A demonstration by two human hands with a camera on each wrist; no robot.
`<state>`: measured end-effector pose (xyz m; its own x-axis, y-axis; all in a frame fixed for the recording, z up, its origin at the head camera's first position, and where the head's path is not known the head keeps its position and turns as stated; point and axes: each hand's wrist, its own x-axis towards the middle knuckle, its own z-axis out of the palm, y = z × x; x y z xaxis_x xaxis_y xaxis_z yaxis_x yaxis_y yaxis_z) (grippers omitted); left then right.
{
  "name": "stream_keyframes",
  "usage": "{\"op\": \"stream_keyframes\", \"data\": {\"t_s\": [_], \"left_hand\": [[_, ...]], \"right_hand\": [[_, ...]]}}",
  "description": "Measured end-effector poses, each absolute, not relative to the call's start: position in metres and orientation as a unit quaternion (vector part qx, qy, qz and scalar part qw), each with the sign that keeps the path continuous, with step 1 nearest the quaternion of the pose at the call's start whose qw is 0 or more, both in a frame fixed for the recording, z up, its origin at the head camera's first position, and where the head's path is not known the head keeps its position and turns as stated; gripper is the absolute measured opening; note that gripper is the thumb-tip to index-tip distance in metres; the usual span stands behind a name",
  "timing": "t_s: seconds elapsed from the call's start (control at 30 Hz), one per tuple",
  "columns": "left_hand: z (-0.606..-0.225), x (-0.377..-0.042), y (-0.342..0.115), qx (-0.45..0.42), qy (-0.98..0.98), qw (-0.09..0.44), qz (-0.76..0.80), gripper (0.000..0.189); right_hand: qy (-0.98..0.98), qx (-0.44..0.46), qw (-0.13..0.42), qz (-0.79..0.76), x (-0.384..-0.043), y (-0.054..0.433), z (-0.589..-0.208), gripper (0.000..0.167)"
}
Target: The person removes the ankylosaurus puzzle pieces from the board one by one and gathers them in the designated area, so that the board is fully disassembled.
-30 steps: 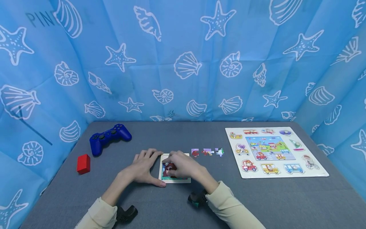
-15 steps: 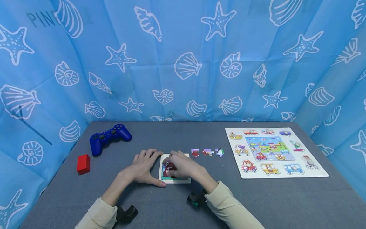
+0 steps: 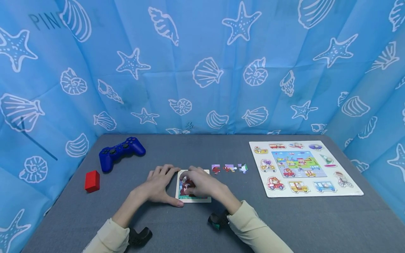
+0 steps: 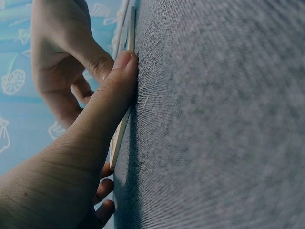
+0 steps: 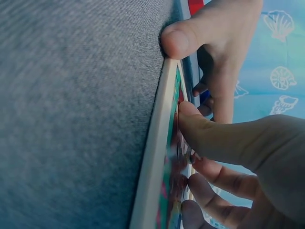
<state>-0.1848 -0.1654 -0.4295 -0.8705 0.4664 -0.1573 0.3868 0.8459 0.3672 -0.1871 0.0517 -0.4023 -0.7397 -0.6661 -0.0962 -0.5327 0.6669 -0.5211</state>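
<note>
A small framed jigsaw puzzle [image 3: 197, 201] with a brown animal picture lies on the table in the head view. My left hand [image 3: 159, 184] spreads along its left side, the thumb touching the near left corner. Over the picture, my right hand [image 3: 202, 182] pinches a brown jigsaw piece [image 3: 187, 185] between thumb and fingers, low against the board; the hand hides much of the picture. The right wrist view has the thumb and fingertips down at the picture inside the pale wooden rim [image 5: 155, 143]. Loose jigsaw pieces [image 3: 230, 168] lie in a row beyond the right hand.
A white peg puzzle board [image 3: 299, 168] with vehicle pictures lies at the right. On the left are a blue game controller [image 3: 121, 151] and a red block [image 3: 92, 181]. A blue shell-print curtain [image 3: 202, 70] stands behind the grey table [image 3: 190, 232].
The fingers of my right hand shift slightly over the picture. My left hand, the puzzle frame and the loose pieces stay in place.
</note>
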Motion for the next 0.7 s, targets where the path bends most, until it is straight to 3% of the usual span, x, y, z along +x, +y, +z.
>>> {"op": "stream_keyframes", "data": {"t_s": [0.7], "left_hand": [[-0.4324, -0.1841, -0.1657, 0.220, 0.954, 0.120, 0.163, 0.119]], "right_hand": [[0.901, -0.342, 0.106, -0.244, -0.1856, 0.0567, -0.4024, 0.032]]}}
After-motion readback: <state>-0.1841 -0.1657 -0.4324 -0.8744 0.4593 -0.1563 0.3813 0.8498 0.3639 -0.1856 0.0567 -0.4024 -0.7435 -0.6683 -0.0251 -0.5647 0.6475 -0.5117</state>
